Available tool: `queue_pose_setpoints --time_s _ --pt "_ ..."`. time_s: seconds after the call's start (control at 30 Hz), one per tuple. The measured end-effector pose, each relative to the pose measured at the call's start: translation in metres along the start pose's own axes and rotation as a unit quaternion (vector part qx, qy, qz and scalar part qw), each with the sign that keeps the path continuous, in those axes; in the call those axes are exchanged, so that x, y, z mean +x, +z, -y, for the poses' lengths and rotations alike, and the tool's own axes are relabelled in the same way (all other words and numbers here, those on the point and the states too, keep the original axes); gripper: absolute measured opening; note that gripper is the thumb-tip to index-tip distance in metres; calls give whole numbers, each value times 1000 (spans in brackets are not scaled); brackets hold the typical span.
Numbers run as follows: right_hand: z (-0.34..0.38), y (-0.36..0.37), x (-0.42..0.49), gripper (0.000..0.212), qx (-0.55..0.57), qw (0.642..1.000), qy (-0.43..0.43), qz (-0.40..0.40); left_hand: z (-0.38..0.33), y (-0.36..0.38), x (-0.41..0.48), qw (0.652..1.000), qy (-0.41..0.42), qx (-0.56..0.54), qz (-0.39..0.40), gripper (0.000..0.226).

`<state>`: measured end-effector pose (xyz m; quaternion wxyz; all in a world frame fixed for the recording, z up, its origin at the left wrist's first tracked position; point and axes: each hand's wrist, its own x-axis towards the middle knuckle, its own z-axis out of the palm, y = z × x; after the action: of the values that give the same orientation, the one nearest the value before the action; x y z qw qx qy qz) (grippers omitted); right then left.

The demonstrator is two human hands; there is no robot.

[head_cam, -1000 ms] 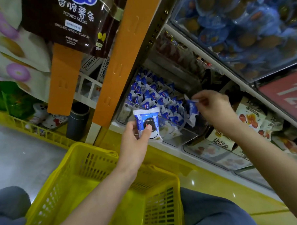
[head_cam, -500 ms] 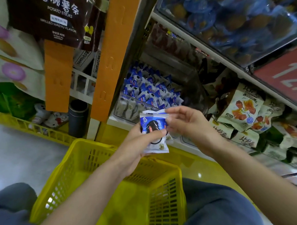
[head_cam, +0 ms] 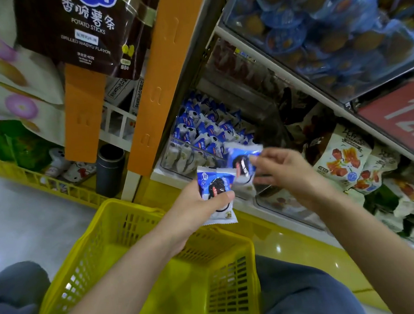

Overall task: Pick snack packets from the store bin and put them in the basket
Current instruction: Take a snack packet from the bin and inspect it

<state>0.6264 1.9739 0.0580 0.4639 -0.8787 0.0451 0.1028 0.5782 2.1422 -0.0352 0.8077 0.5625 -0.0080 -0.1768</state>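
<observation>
While the left hand (head_cam: pixel 198 204) curls its fingers around a blue-and-white snack packet (head_cam: pixel 216 196), thumb pressed flat across the dark cookie printed on its front, that packet stands upright above the far rim of the yellow basket (head_cam: pixel 143 233). Just to its right, the right hand (head_cam: pixel 287 174) pinches a second blue-and-white packet (head_cam: pixel 243 163) between thumb and fingertips, its lower edge tucked behind the first packet so the two overlap. Behind both hands, the clear store bin (head_cam: pixel 177 158) on the shelf holds a heap of matching packets.
</observation>
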Motion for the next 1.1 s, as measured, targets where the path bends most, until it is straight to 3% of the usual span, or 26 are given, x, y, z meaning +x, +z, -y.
queue_pose_setpoints --time_s 0.07,0.17,0.4,0.57,0.63,0.73,0.83,0.93,1.03,1.1 --pt "10 -15 9 13 -42 993 -43 -100 3 -3 3 999 -9 17 -45 21" --pt "19 -30 25 27 -273 935 -94 -206 4 -6 6 997 -19 14 -76 24" --pt "16 -13 50 19 -508 855 29 -99 4 -4 6 997 -22 1 -78 26" --pt "0 1 71 20 -570 815 82 -62 2 -6 5 996 -18 1 -87 28" --pt "-6 2 77 20 -542 834 95 -32 2 -6 5 996 -16 1 -92 28" --pt "-17 0 84 31 -378 915 125 67 2 -6 6 995 -17 1 -93 28" --pt "-21 -3 85 37 -182 964 193 32 3 -6 6 995 -19 3 -98 28" --pt "-22 -5 87 42 -39 970 237 31 4 -6 7 995 -22 6 -99 26" --pt "-22 -3 86 19 -10 974 224 33 6 -7 8 994 -24 7 -105 24" --pt "-23 -4 86 21 -36 977 208 9 7 -7 8 994 -28 8 -108 24"
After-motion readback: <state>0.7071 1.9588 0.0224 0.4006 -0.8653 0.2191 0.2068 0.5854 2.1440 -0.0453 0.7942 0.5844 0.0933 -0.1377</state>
